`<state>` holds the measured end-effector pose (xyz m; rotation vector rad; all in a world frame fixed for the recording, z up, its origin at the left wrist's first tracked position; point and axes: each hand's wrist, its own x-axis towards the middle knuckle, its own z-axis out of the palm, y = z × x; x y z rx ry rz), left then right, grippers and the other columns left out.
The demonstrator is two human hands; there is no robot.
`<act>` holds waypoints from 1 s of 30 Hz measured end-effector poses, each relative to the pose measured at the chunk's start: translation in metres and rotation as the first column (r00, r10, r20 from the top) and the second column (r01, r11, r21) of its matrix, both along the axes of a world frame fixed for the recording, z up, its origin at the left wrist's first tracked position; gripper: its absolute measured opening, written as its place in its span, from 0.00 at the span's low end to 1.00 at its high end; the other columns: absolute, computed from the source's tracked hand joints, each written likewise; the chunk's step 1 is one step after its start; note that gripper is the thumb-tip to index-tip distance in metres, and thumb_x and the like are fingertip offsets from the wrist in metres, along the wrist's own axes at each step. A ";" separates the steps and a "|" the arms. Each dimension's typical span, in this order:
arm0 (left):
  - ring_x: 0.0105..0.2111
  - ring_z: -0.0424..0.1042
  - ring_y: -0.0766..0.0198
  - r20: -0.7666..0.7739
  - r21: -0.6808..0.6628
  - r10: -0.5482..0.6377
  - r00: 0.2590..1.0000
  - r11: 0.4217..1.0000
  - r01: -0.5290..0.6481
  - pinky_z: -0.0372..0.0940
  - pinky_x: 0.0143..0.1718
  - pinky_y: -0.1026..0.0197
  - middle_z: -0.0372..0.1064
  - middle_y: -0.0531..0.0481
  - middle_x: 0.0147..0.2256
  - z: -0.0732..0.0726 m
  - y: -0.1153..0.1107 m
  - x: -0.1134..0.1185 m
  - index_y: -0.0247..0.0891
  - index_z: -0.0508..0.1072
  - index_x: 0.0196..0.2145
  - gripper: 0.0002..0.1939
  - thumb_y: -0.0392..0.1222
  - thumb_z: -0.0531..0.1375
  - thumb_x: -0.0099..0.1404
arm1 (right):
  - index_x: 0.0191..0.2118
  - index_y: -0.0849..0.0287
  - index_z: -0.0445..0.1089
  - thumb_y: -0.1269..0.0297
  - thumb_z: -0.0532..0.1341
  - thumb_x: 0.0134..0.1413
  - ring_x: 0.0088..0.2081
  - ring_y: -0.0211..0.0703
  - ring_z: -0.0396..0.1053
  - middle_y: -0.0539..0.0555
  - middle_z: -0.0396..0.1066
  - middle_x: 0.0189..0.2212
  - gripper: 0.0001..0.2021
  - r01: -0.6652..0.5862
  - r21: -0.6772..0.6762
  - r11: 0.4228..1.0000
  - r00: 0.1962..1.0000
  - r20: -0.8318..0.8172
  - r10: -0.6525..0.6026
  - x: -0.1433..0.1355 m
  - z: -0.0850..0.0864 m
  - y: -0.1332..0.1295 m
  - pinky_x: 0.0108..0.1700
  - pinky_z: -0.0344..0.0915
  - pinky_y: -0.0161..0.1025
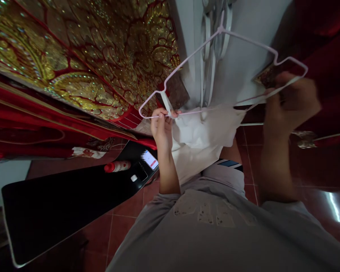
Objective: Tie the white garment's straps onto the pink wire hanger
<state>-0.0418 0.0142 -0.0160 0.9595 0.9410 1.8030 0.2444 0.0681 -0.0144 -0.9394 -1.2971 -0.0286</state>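
A pale pink clothes hanger spans the space between my hands, its hook upward. From its lower bar hangs a white garment with thin straps. One strap loops over the left notch. My left hand is closed around the lower bar and the foot of that strap. At the right end my right hand, blurred by motion, is closed on the other strap, which is pulled taut toward the hanger's tip. Some of its fingers are hard to make out.
Red and gold sequined fabric hangs at upper left. Several white hangers hang against a pale surface behind. At lower left, a black table bears a lit phone, a red-capped bottle and a small white case. Red fabric borders the right.
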 end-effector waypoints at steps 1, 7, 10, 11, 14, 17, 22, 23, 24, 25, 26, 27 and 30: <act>0.37 0.78 0.62 -0.007 -0.002 0.014 1.000 1.000 -0.014 0.70 0.55 0.53 0.70 0.54 0.29 0.001 0.001 -0.004 0.44 0.68 0.35 0.18 0.60 0.64 0.66 | 0.42 0.52 0.82 0.62 0.72 0.52 0.39 0.46 0.78 0.53 0.80 0.36 0.10 0.061 0.054 0.997 0.994 -0.089 -0.056 0.010 -0.002 0.008 0.41 0.72 0.44; 0.31 0.73 0.65 0.079 -0.026 -0.005 0.997 1.000 0.007 0.71 0.51 0.56 0.65 0.56 0.25 0.003 0.005 -0.005 0.45 0.67 0.36 0.11 0.49 0.66 0.67 | 0.32 0.58 0.79 0.54 0.73 0.50 0.29 0.40 0.73 0.50 0.75 0.26 0.12 0.085 0.028 0.996 0.992 -0.094 -0.082 0.029 0.010 0.024 0.35 0.67 0.41; 0.30 0.70 0.66 0.088 -0.079 0.049 0.995 0.996 -0.042 0.71 0.50 0.58 0.62 0.58 0.25 0.004 0.006 0.002 0.45 0.65 0.35 0.11 0.46 0.65 0.68 | 0.31 0.58 0.76 0.57 0.73 0.51 0.27 0.40 0.70 0.52 0.73 0.25 0.11 0.025 -0.081 0.996 1.000 -0.001 -0.025 0.017 0.029 0.016 0.33 0.66 0.42; 0.29 0.69 0.67 0.091 -0.084 0.064 0.994 0.995 -0.057 0.71 0.49 0.58 0.61 0.58 0.24 0.005 0.006 0.003 0.45 0.64 0.36 0.11 0.46 0.65 0.68 | 0.31 0.58 0.76 0.58 0.72 0.52 0.28 0.41 0.70 0.53 0.73 0.25 0.09 0.010 -0.115 0.993 1.000 0.025 -0.007 0.014 0.035 0.014 0.34 0.65 0.42; 0.28 0.68 0.68 0.116 -0.073 0.079 0.990 0.995 -0.070 0.71 0.47 0.59 0.60 0.59 0.24 0.006 0.005 0.006 0.45 0.63 0.36 0.15 0.48 0.67 0.65 | 0.31 0.57 0.76 0.62 0.72 0.53 0.30 0.42 0.70 0.55 0.74 0.27 0.07 -0.006 -0.173 0.985 0.997 0.078 0.019 0.010 0.045 0.009 0.34 0.63 0.42; 0.27 0.67 0.68 0.154 -0.026 0.041 0.987 0.999 -0.037 0.72 0.45 0.59 0.60 0.60 0.24 0.004 0.005 0.006 0.45 0.63 0.37 0.20 0.50 0.71 0.60 | 0.31 0.58 0.76 0.59 0.71 0.54 0.30 0.41 0.70 0.54 0.73 0.27 0.08 -0.015 -0.184 0.983 0.997 0.071 0.028 0.013 0.047 0.008 0.34 0.62 0.42; 0.27 0.67 0.69 0.151 0.007 0.026 0.988 1.000 -0.028 0.72 0.45 0.59 0.62 0.60 0.24 -0.001 0.008 0.005 0.44 0.63 0.38 0.21 0.52 0.71 0.59 | 0.31 0.59 0.72 0.49 0.69 0.54 0.30 0.38 0.71 0.51 0.73 0.27 0.16 -0.074 -0.215 0.974 0.997 -0.014 0.072 0.014 0.046 0.010 0.35 0.63 0.40; 0.27 0.67 0.69 0.146 0.013 0.039 0.989 0.999 -0.041 0.72 0.45 0.59 0.63 0.61 0.24 -0.002 0.009 0.005 0.44 0.63 0.39 0.21 0.51 0.71 0.60 | 0.31 0.59 0.72 0.51 0.69 0.53 0.29 0.37 0.69 0.51 0.73 0.27 0.16 -0.084 -0.226 0.971 0.996 -0.026 0.080 0.013 0.047 0.010 0.35 0.62 0.39; 0.27 0.67 0.69 0.141 0.020 0.052 0.989 0.998 -0.055 0.72 0.44 0.60 0.63 0.61 0.24 -0.002 0.009 0.005 0.44 0.63 0.39 0.21 0.51 0.71 0.60 | 0.30 0.60 0.72 0.54 0.70 0.51 0.29 0.36 0.68 0.51 0.72 0.26 0.14 -0.084 -0.239 0.967 0.996 -0.026 0.080 0.010 0.049 0.010 0.34 0.61 0.38; 0.27 0.68 0.69 0.137 0.025 0.064 0.989 0.997 -0.068 0.72 0.43 0.60 0.63 0.61 0.24 -0.002 0.009 0.006 0.44 0.62 0.39 0.20 0.50 0.71 0.61 | 0.30 0.60 0.73 0.57 0.69 0.50 0.28 0.35 0.66 0.50 0.72 0.25 0.12 -0.078 -0.256 0.963 0.997 -0.016 0.077 0.007 0.050 0.009 0.34 0.59 0.37; 0.27 0.68 0.69 0.132 0.025 0.075 0.988 0.997 -0.079 0.72 0.43 0.60 0.62 0.61 0.23 -0.002 0.009 0.006 0.45 0.62 0.39 0.20 0.50 0.70 0.61 | 0.30 0.61 0.74 0.60 0.69 0.50 0.28 0.34 0.65 0.50 0.71 0.25 0.09 -0.072 -0.276 0.958 0.997 -0.005 0.074 0.003 0.052 0.009 0.33 0.59 0.37; 0.27 0.68 0.69 0.125 0.022 0.084 0.989 0.996 -0.088 0.72 0.43 0.60 0.62 0.61 0.23 -0.002 0.009 0.006 0.45 0.62 0.39 0.19 0.49 0.70 0.62 | 0.30 0.61 0.75 0.62 0.69 0.50 0.27 0.34 0.65 0.50 0.71 0.25 0.07 -0.072 -0.293 0.953 0.997 0.001 0.075 -0.001 0.054 0.007 0.33 0.59 0.37; 0.26 0.68 0.69 0.118 0.015 0.087 0.989 0.996 -0.089 0.72 0.43 0.60 0.62 0.61 0.23 -0.001 0.009 0.006 0.45 0.62 0.38 0.18 0.47 0.69 0.63 | 0.35 0.62 0.79 0.67 0.68 0.50 0.31 0.38 0.70 0.52 0.75 0.29 0.06 -0.084 -0.302 0.949 0.994 0.037 0.100 -0.013 0.059 0.003 0.39 0.66 0.41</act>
